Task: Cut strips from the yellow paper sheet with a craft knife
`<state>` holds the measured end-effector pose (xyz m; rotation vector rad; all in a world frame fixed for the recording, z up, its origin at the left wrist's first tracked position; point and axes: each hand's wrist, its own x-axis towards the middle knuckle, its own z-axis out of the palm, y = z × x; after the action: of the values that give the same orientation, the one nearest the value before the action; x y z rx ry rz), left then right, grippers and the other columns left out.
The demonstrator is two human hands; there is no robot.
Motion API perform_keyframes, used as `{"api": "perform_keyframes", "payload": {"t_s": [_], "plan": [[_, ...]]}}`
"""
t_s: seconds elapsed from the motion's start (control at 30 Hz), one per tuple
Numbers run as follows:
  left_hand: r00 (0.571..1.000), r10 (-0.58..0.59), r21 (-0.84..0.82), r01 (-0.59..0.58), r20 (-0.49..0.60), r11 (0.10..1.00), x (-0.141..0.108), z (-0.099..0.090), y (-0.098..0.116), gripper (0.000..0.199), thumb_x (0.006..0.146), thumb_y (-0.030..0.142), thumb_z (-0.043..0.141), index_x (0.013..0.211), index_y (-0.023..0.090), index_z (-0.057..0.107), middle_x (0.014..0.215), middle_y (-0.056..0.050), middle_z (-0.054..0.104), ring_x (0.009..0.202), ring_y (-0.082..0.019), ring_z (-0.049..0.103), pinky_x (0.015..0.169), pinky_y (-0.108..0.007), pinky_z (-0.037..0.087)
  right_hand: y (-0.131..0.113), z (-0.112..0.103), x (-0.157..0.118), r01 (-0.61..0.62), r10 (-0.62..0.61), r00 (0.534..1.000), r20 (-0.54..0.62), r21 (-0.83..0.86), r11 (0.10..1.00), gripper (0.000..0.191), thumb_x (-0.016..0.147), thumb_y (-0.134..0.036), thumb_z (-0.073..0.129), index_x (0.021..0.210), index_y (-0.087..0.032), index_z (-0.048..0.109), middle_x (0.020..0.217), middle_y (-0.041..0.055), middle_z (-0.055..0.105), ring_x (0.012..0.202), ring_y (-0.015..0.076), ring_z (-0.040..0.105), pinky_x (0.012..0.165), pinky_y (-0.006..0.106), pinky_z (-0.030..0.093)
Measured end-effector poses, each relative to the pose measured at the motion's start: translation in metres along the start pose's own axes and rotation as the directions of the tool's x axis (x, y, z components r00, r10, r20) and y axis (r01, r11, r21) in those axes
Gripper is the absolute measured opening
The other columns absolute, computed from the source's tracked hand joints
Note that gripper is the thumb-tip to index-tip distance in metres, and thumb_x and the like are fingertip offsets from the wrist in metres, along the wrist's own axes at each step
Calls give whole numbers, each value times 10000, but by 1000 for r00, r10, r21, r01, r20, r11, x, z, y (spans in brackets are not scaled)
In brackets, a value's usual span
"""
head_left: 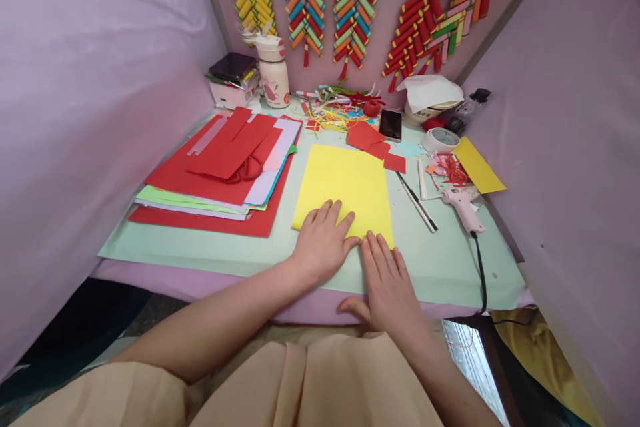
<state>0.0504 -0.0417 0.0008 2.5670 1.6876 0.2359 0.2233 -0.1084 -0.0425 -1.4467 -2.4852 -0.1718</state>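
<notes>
Fingers loosely spread and grasping nothing, the left hand (323,243) lies palm down on the near part of a yellow sheet (350,177), while the right hand (393,287), also open, rests its fingertips on the near edge, beside the left thumb. The step in hand looks like flattening or creasing that edge; further pressing calls for a steady left hand and even pressure from the right, lest the sheet slip or the line skew. The sheet lies in the middle of a pale green table cover (265,253), between a stack of coloured paper (205,177) with red-handled scissors (245,170) and a pen (425,212), with a pink glue gun (464,209) farther right. Pale purple sheeting (560,127) encloses the nook, and paper firecracker strings (355,23) hang at the back
</notes>
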Motion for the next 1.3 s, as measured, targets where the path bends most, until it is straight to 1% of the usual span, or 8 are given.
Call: {"api": "perform_keyframes", "payload": {"t_s": [0.13, 0.3, 0.5, 0.67, 0.83, 0.97, 1.07, 1.3], "plan": [[1000, 24, 0, -24, 12, 1000, 2, -6, -2, 449, 1015, 436, 398, 1393, 218, 501, 1499, -127, 419, 1387, -300, 363, 1073, -453, 354, 1, -5, 4, -35, 36, 999, 11, -7, 999, 1111, 813, -820, 357, 1551, -30, 103, 1571, 219, 261, 1473, 341, 216, 1164, 537, 218], [997, 55, 34, -57, 48, 998, 7, -15, -14, 434, 1013, 418, 400, 1375, 210, 517, 1446, -134, 472, 1328, -307, 425, 1023, -465, 405, 0, -6, 6, -64, 62, 997, 47, 42, 997, 1109, 801, -811, 400, 1557, -55, 104, 1569, 217, 271, 1468, 336, 235, 1150, 533, 277], [991, 81, 31, -84, 103, 996, 6, -13, -24, 536, 999, 467, 430, 1465, 203, 422, 1546, -134, 353, 1429, -328, 299, 1120, -473, 317, 9, -18, 8, -50, 42, 998, 51, 158, 986, 1003, 857, -692, 494, 1573, -124, 81, 1584, 189, 252, 1469, 338, 237, 1148, 562, 307], [970, 180, 12, -185, 162, 983, 4, -20, -29, 480, 1016, 453, 403, 1434, 223, 455, 1536, -101, 378, 1423, -305, 321, 1111, -448, 334, 40, -29, 11, -17, 12, 1000, 15, 376, 926, 561, 993, -405, 448, 1520, -260, 323, 1509, 75, 437, 1411, 239, 383, 1136, 479, 389], [951, 221, 2, -227, 217, 974, 7, -32, -29, 527, 980, 528, 459, 1401, 212, 483, 1503, -121, 415, 1393, -320, 356, 1077, -453, 363, 58, -26, 14, -72, 93, 996, -12, 537, 840, 381, 922, -370, 604, 1293, -280, 612, 1329, 44, 620, 1319, 248, 501, 1102, 472, 441], [953, 237, -17, -238, 187, 971, 17, -33, -15, 665, 892, 657, 526, 1344, 170, 525, 1463, -165, 437, 1369, -360, 367, 1065, -469, 360, 57, -23, 17, -128, 179, 984, -22, 609, 782, 289, 907, -344, 621, 1182, -270, 670, 1259, 48, 662, 1260, 242, 555, 1087, 475, 453], [941, 297, -86, -287, 162, 954, 25, -26, -7, 679, 857, 624, 610, 1344, 162, 510, 1446, -169, 447, 1361, -345, 377, 1063, -446, 359, 56, -22, 19, -149, 213, 977, -23, 645, 750, 239, 902, -333, 625, 1121, -264, 688, 1234, 54, 674, 1237, 238, 570, 1083, 475, 453], [941, 309, -279, -262, 139, 924, 33, -11, -17, 593, 880, 571, 607, 1332, 195, 526, 1479, -137, 417, 1393, -304, 334, 1092, -440, 321, 54, -24, 21, -203, 278, 961, 4, 694, 691, 128, 900, -311, 617, 974, -256, 706, 1176, 48, 696, 1199, 215, 590, 1078, 439, 452]]}}
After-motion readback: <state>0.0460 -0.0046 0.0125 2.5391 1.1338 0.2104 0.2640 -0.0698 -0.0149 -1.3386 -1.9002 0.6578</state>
